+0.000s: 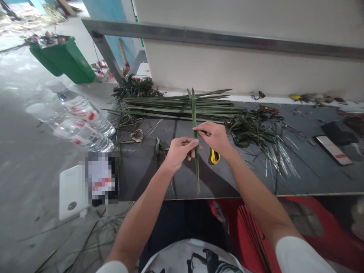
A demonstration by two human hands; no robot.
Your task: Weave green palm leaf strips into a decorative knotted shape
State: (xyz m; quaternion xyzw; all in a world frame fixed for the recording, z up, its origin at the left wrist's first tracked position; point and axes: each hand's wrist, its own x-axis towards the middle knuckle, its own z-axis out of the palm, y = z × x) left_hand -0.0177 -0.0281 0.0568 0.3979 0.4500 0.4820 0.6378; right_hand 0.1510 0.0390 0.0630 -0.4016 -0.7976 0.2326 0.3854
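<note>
A long green leaf strip (pixel 194 113) stands out lengthwise between my hands, its upper end split into two tips. My left hand (pixel 181 150) pinches it near the middle, thumb across the front. Just above, my right hand (pixel 214 137) is closed on the same strip with its fingertips. Behind them lies a pile of long green leaves (pixel 159 108) on the dark table (pixel 148 170). A yellow cutter (pixel 215 156) rests beneath my right hand. To the left of my left hand sits a small folded leaf piece (pixel 159 146).
Two water bottles (pixel 88 110) stand at the left, near a white device (pixel 71 191). Dark woven leaf pieces (pixel 250 129) and clear thin sticks (pixel 280 159) lie right of my hands. A phone (pixel 334 150) is at the far right. A metal rail (pixel 216 40) crosses behind.
</note>
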